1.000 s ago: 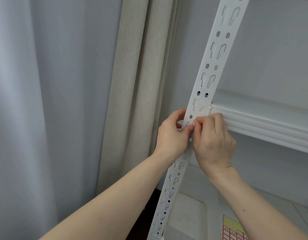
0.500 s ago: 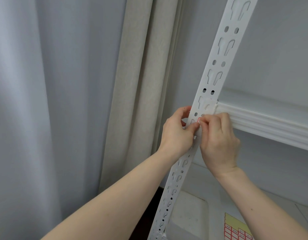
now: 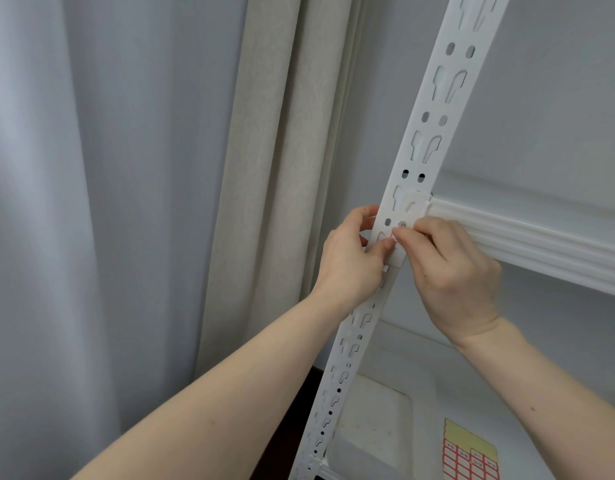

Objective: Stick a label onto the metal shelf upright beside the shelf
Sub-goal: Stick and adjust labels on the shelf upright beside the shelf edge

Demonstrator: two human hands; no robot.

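Fingertips of my left hand (image 3: 347, 261) and right hand (image 3: 451, 271) pinch together on a small red-edged white label (image 3: 393, 237), pressing it onto the white perforated metal upright (image 3: 434, 109) just below the ribbed white shelf beam (image 3: 541, 244). On the white lower shelf (image 3: 420, 351) lies a yellow-backed sheet of red-bordered labels (image 3: 470, 457); beige curtain (image 3: 282, 168) hangs left of me.

The shelf upright (image 3: 427, 140) is running from the lower middle to the upper right, with the shelf beam (image 3: 527, 244) joining it on its right side. The curtains (image 3: 264, 168) are hanging to its left. The left hand (image 3: 347, 261) and the right hand (image 3: 455, 271) are flanking the upright just below that joint, fingertips meeting on the label (image 3: 393, 236) lying against its front face. A sticker sheet (image 3: 468, 455) is lying on the lower shelf (image 3: 403, 358), below and right of the hands.
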